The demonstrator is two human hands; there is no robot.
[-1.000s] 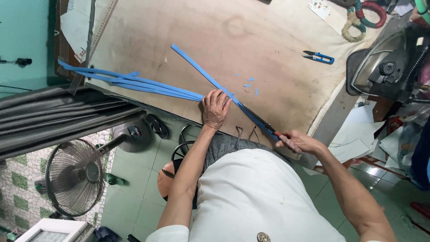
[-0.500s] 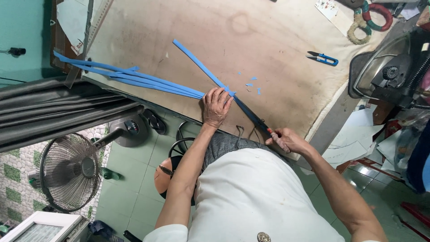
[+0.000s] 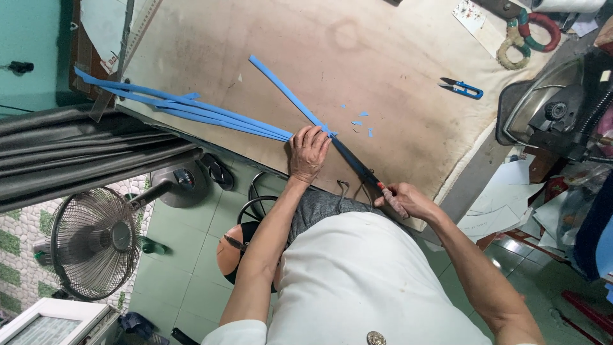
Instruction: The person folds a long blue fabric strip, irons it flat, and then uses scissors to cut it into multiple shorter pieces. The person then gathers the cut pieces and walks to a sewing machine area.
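Cutting looks like the step in hand: long black-bladed shears (image 3: 356, 163) lie low over the worn beige padded worktable (image 3: 396, 83), blades slanting toward the far left, and small blue offcuts (image 3: 361, 122) sit just beyond the blades. Nearest the body, the right hand (image 3: 399, 200) is clamped around the shears' red-tipped handles at the near table edge. A little farther along that edge the left hand (image 3: 310, 152) presses flat, fingers together, on the bundle of long blue strips (image 3: 191, 108), right where one blue strip (image 3: 287, 92) crosses toward the blade tips. The bundle trails away from the left hand leftward, off the table's left corner; the single strip runs up and away across the table. By my judgement, the next move calls for a steady hold on the strips and a clean closing of the blades close beside the fingertips. Farther across the table, well apart from both hands, lie small blue-handled thread snips (image 3: 461, 88) and, at the far edge, a red and green wrapped ring (image 3: 527, 35).
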